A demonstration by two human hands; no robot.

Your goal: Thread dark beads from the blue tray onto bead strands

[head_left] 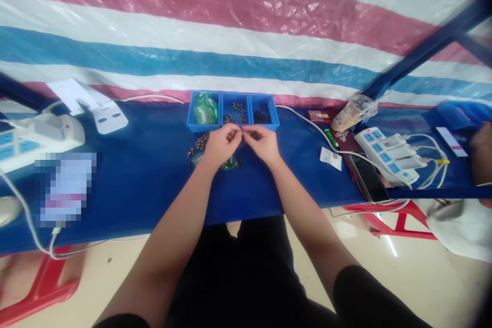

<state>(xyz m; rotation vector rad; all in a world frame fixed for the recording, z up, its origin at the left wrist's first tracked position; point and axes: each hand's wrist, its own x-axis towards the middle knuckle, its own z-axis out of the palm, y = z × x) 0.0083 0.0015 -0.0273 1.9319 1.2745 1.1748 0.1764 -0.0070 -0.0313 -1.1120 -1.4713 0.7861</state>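
My left hand (pixel 221 144) and my right hand (pixel 262 142) meet over the blue table (pixel 146 179), fingertips pinched together on a tiny part that is too small to name. Both are closed. Just behind them stand three blue bins (pixel 232 110): the left one holds a green bag, the middle one small metal pieces, the right one dark pieces. A scatter of small brownish parts (pixel 198 144) lies left of my left hand, and a green packet (pixel 229 164) lies under my left wrist.
A white power strip (pixel 386 156) with cables, a phone (pixel 368 177), a plastic cup (pixel 353 111) and a lighter (pixel 331 138) lie to the right. Another person's hand (pixel 482 151) shows at the far right. White devices (pixel 92 105) sit at left. Red stools (pixel 388 218) stand below.
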